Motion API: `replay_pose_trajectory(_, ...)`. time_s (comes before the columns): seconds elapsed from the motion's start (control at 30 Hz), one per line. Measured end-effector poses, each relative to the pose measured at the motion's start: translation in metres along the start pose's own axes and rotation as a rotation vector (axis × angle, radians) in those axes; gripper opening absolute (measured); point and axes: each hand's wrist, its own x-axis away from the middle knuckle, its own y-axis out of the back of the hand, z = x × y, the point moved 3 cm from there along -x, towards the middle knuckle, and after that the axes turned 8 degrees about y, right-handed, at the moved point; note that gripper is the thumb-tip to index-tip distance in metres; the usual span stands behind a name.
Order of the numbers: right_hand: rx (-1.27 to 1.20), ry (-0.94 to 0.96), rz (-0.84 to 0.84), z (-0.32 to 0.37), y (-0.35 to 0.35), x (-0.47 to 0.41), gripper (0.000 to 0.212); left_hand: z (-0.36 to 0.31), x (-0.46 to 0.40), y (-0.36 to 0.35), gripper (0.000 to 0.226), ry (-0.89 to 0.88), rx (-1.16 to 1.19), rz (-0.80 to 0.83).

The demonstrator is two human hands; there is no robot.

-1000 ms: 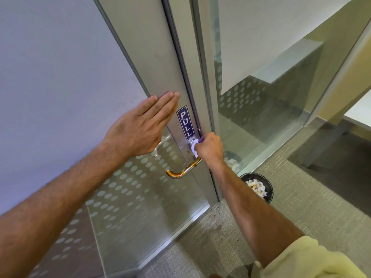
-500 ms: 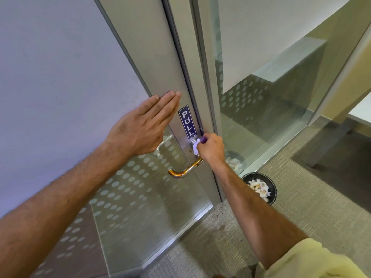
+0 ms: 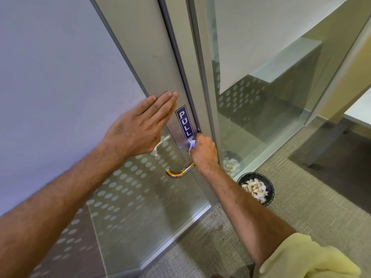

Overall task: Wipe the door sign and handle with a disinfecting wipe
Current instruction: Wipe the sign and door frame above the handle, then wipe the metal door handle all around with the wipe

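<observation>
Wiping below the blue rectangular "PULL" sign (image 3: 184, 122)

My left hand (image 3: 138, 129) lies flat, bracing; my right hand (image 3: 203, 152) grips the crumpled white wipe (image 3: 192, 144), which may slip off the brass lever handle (image 3: 180, 172).

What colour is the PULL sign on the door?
Dark blue with white letters and border, seen in the head view: the PULL sign.

Dotted glass partition (image 3: 251, 109), grey carpet (image 3: 313, 223), black wastebasket (image 3: 270, 194) holding crumpled paper

You are wearing a pale yellow short sleeve (image 3: 305, 257) with a soft, rumpled hem, showing on your right upper arm only. Both forearms are showing bare and lightly haired. Your left hand (image 3: 138, 129) and right hand (image 3: 204, 153) are going ungloved, carrying no rings or watch.
</observation>
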Motion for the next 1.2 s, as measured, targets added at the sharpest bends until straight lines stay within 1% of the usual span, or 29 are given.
replay_pose_trajectory(0.07,-0.023,-0.018,0.033,0.0,0.004,-0.002,0.014,0.001,0.0,0.001,0.08,0.004,0.005,-0.005)
replay_pose_trajectory(0.17,-0.116,-0.112,0.074,-0.007,0.009,-0.003,0.014,0.0,0.0,0.003,0.081,0.001,0.016,-0.012)
replay_pose_trajectory(0.23,-0.179,-0.168,0.073,-0.013,0.011,0.001,0.012,0.0,0.0,0.003,0.081,-0.003,0.025,-0.015)
replay_pose_trajectory(0.3,-0.179,-0.167,0.092,-0.015,0.007,0.004,0.013,0.001,0.002,0.002,0.08,-0.003,0.024,-0.003)
replay_pose_trajectory(0.4,-0.178,-0.176,0.103,-0.017,0.007,0.004,0.022,0.001,0.001,0.002,0.078,-0.004,0.022,0.004)
replay_pose_trajectory(0.5,-0.172,-0.159,0.059,-0.016,0.008,0.002,0.032,-0.001,-0.002,0.004,0.079,-0.009,0.028,0.002)
replay_pose_trajectory(0.63,-0.146,-0.117,0.02,-0.012,-0.003,0.004,0.023,-0.001,-0.001,0.003,0.078,-0.009,0.028,-0.006)
replay_pose_trajectory(0.8,-0.217,-0.208,0.051,-0.017,-0.005,0.0,0.02,-0.001,-0.002,0.003,0.078,-0.003,0.04,-0.017)
replay_pose_trajectory(0.93,-0.291,-0.239,0.073,-0.027,-0.007,0.007,0.018,-0.001,0.0,0.003,0.079,0.001,0.051,-0.028)
replay_pose_trajectory(1.03,-0.405,-0.323,0.0,-0.031,-0.006,0.016,0.012,-0.001,-0.001,0.001,0.078,0.005,0.051,-0.041)
replay_pose_trajectory(1.1,-0.537,-0.407,-0.053,-0.031,-0.006,0.023,0.017,-0.001,-0.001,0.001,0.077,0.005,0.045,-0.041)
replay_pose_trajectory(1.2,-0.755,-0.586,-0.127,-0.027,-0.012,0.037,0.021,-0.001,0.0,-0.001,0.077,0.0,0.046,-0.04)
